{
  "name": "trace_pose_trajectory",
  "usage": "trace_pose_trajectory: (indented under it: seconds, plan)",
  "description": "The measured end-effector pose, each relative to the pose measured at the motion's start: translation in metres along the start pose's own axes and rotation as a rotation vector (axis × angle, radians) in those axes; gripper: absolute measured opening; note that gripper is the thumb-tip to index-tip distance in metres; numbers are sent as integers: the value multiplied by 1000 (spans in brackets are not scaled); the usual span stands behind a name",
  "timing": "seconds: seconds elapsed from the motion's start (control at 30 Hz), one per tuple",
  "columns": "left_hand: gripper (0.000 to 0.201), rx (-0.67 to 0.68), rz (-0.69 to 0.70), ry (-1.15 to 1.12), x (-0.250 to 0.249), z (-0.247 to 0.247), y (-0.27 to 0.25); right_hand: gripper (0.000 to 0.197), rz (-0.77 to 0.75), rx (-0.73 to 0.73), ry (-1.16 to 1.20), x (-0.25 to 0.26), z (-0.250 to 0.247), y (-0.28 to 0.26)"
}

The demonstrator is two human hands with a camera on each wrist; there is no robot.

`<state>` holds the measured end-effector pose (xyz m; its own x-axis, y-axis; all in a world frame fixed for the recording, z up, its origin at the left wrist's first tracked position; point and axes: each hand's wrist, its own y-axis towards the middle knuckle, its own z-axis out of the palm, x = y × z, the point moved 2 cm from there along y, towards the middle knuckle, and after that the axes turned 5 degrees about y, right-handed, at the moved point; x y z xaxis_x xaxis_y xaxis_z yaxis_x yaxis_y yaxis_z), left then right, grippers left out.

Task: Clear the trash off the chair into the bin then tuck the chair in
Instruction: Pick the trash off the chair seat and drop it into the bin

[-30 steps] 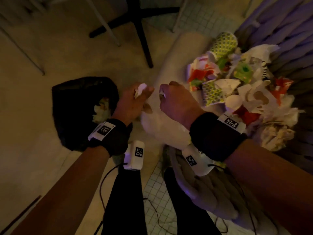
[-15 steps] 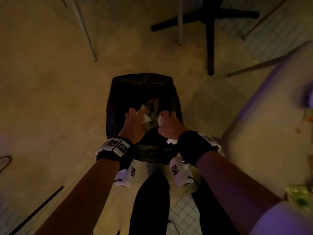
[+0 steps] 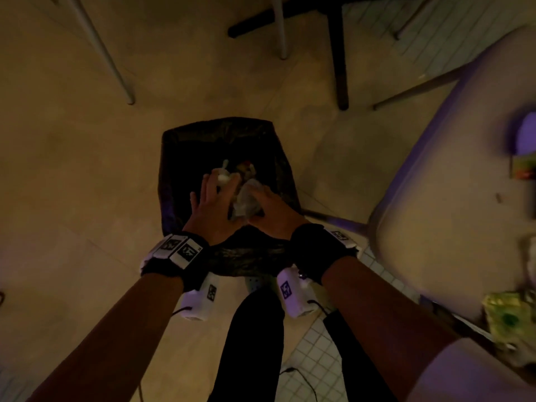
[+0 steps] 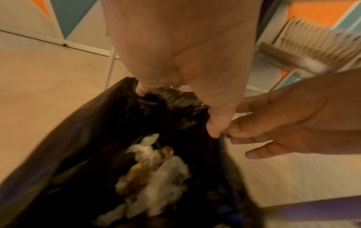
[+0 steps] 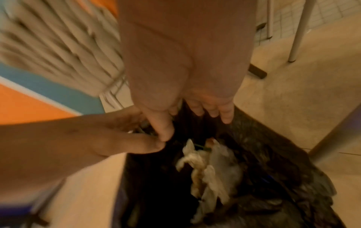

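Note:
The black-bagged bin [image 3: 174, 181] stands on the floor in the middle of the head view. Both my hands hover over its mouth, thumbs touching. My left hand [image 3: 216, 184] has its fingers stretched out and holds nothing. My right hand [image 3: 258, 195] is likewise spread and empty. Crumpled white paper [image 3: 246, 201] lies below and between them inside the bin, blurred in the left wrist view as paper [image 4: 152, 174] and in the right wrist view as paper [image 5: 210, 169]. The cream chair seat [image 3: 435, 227] is at the right, with a green-patterned cup [image 3: 507, 314] and more trash [image 3: 525, 166] at its edge.
A black table base [image 3: 336, 53] and pale metal legs [image 3: 101, 53] stand beyond the bin. My legs in black trousers [image 3: 255, 343] are just behind it. White tiled floor [image 3: 313, 367] lies by the chair's near corner.
My hands carried paper scraps from the chair to above the bin. Since half a second ago the fingers have spread and the paper has dropped in.

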<state>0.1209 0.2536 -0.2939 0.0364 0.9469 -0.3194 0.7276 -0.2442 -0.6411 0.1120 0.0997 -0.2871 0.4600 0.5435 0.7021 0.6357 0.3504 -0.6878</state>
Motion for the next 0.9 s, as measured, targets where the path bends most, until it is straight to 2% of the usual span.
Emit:
trace_pose_trajectory:
  seconds: [0.07,0.17,0.23,0.37,0.47,0.53,0.63,0.73,0.83,0.9]
  plan:
    - [85,-44,31,-34,-26,-13,-3,58,-13,-49,24,9,-17,-20]
    - [77,-101,130,-96,-78,-30,-3,44,94,-135,121,15,-53,-60]
    - [70,-104,204,-98,-124,-35,-2,38,106,-227,191,9,-91,-98]
    - [61,-99,358,-98,-238,-40,-5,27,69,-551,213,-18,-182,-201]
    - [65,-71,528,-119,-326,-27,-3,24,148,-805,205,-64,-238,-270]
    - [68,-74,557,-69,-374,-16,8,27,224,-911,140,-93,-266,-303]
    - [79,-96,491,-34,-433,-12,31,49,322,-911,8,-122,-293,-325]
    - [90,-117,444,-29,-469,-16,53,67,365,-920,-267,-137,-310,-320]
    - [95,-83,442,92,-484,-17,72,73,356,-870,-394,-147,-318,-305]
    - [95,-39,477,194,-487,-16,81,68,322,-848,-470,-155,-316,-294]
